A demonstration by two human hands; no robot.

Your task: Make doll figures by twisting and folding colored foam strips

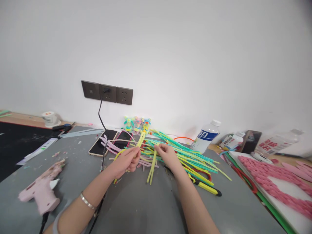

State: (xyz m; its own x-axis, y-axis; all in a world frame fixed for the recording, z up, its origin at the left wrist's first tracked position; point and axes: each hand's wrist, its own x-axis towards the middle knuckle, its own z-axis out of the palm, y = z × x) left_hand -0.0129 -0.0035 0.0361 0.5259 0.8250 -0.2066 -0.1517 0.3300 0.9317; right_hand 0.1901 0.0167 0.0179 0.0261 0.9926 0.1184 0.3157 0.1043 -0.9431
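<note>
My left hand (128,161) is closed around a few yellow pipe cleaners (141,139), whose upper ends stick up past the fingers. To its right, my right hand (168,156) pinches a folded yellow-green pipe cleaner (152,169); two strands hang below the fingertips, spread slightly apart. Behind and beyond the right hand lies a loose pile of teal and yellow pipe cleaners (195,156). Pale pink pipe cleaners (112,146) lie past the left hand. Three small colourful figures (137,124) stand against the wall.
A pink glue gun (41,191) lies at left, its cord running forward. Phones (102,143) rest behind the left arm. A yellow cutter knife (207,188) lies right of the right wrist. A water bottle (206,136) stands behind the pile; pink braided work (275,178) sits far right.
</note>
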